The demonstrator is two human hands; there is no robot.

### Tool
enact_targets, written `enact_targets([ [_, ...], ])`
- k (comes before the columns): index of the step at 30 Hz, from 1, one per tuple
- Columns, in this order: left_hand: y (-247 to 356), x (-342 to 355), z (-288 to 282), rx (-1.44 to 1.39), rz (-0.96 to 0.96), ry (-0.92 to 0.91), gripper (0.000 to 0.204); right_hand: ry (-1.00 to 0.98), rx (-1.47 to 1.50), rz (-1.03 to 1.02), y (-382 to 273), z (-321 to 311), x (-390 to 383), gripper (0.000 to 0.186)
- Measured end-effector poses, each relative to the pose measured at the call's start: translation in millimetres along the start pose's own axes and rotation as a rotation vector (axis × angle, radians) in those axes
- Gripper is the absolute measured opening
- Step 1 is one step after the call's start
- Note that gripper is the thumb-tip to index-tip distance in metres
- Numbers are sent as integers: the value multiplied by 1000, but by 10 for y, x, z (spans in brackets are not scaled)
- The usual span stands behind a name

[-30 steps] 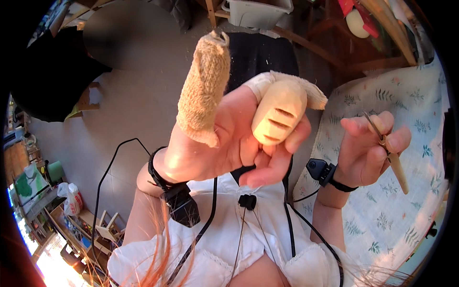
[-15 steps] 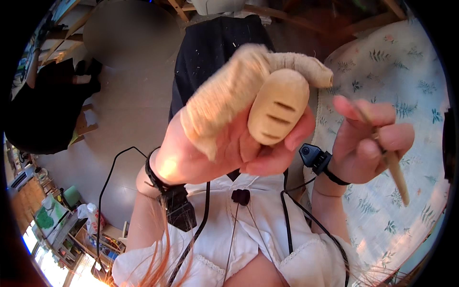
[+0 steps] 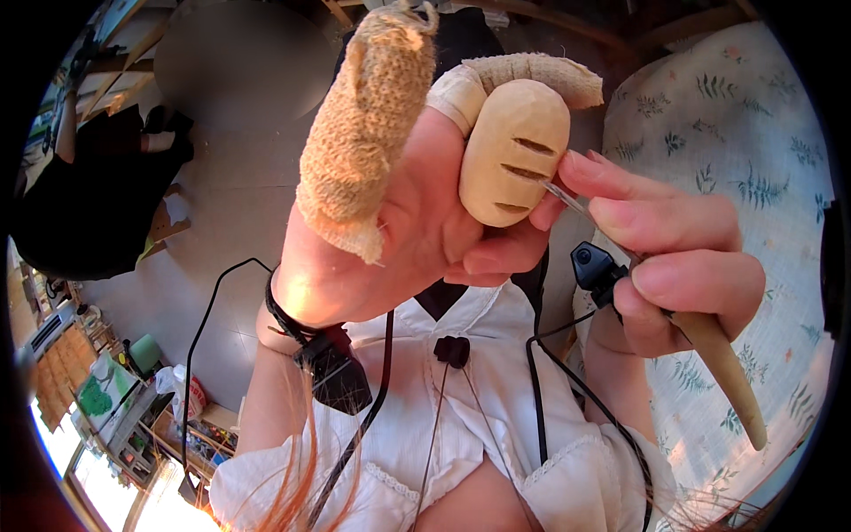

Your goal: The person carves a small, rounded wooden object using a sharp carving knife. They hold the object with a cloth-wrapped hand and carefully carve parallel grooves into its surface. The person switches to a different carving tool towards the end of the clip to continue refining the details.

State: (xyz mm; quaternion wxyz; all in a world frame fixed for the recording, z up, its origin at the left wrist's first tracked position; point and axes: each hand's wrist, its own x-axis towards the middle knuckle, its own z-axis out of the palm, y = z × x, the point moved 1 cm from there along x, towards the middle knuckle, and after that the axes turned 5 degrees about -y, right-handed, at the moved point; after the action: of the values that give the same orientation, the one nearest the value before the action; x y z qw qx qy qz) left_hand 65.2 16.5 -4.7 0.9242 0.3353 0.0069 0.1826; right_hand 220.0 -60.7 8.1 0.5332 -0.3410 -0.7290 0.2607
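My left hand [image 3: 399, 222] is closed around an oval, pale wooden carving [image 3: 487, 173] shaped like a small loaf, with three dark slots cut across its face. A thick, tan knitted finger cover [image 3: 363, 129] sits on the left thumb, and another wrapped cover [image 3: 545, 80] is on a finger behind the carving. My right hand [image 3: 687, 244] grips a carving knife [image 3: 722, 372] by its curved wooden handle. Its thin blade points at the carving, the tip at the right end of the middle slot. The fingertips of my right hand lie close to the carving's right edge.
A table with a white leaf-patterned cloth [image 3: 700, 115] stands on the right. Black cables [image 3: 189, 372] run from the devices on both wrists. At far left is a person in dark clothing [image 3: 89, 195]. Cluttered shelves [image 3: 168, 434] stand at lower left.
My right hand has moved left and brought the knife's blade to the carving. My left hand has turned and lifted slightly, so the thumb cover now points upward.
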Motion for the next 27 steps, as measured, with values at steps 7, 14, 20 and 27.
enact_targets([
  [7,60,-44,75,48,-93,41,85,-30,-134,-2,-76,17,-1,8],
  [14,-42,-135,198,-74,55,268,62,-21,-143,-24,-79,107,61,8],
  [20,62,-119,181,12,-49,350,38,-133,-71,-40,-3,-9,109,10],
  [27,15,-151,138,77,7,349,50,-22,55,91,53,39,90,14],
])
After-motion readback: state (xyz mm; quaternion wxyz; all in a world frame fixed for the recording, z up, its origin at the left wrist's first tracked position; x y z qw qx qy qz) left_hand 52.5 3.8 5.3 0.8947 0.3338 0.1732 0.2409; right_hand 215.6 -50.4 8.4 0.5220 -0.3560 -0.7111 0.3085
